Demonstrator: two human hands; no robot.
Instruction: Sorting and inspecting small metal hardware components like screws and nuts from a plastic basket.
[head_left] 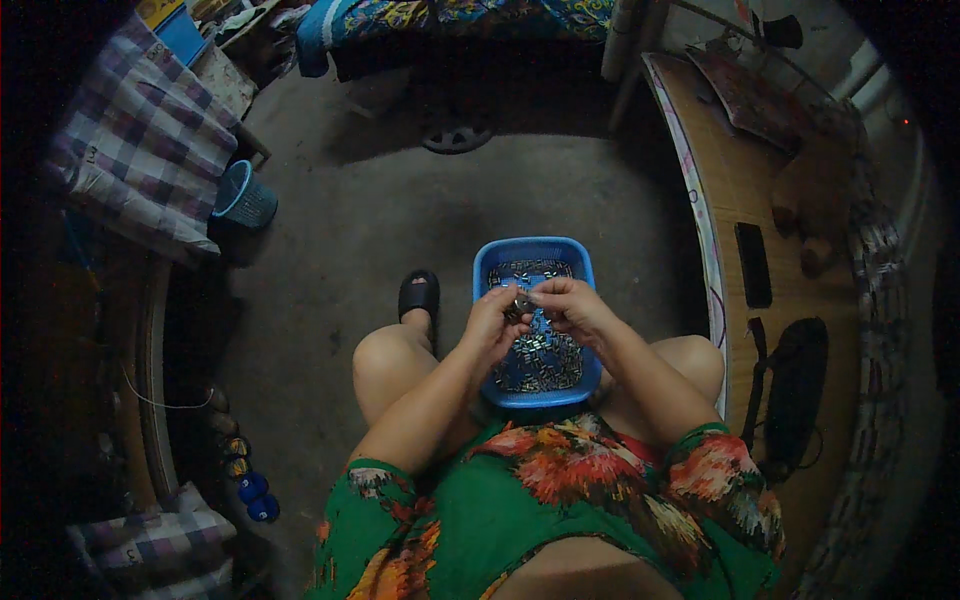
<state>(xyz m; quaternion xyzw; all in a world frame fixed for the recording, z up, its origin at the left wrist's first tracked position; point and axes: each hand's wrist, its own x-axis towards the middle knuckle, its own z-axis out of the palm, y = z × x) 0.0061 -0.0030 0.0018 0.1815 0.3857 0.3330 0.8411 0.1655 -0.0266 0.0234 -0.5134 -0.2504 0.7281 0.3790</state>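
Note:
A blue plastic basket (pixel 590 268) sits between my knees, with many small shiny metal pieces (pixel 540 368) spread over its bottom. Above its middle my two hands meet at the fingertips. My left hand (pixel 489 322) is closed around a few small metal pieces (pixel 518 309), silvery and dark; their exact kind is too small to tell. Fingers pinched together, my right hand (pixel 572 304) touches the same spot from the right. Whatever lies between its thumb and forefinger is too small to make out.
To the right runs a wooden bench (pixel 745 345) bearing a black phone (pixel 753 265) and a dark bag (pixel 797 385). A light-blue bin (pixel 245 197) stands at the left by a checked cloth (pixel 150 140). Blue-and-yellow round objects (pixel 255 490) lie on the floor at lower left.

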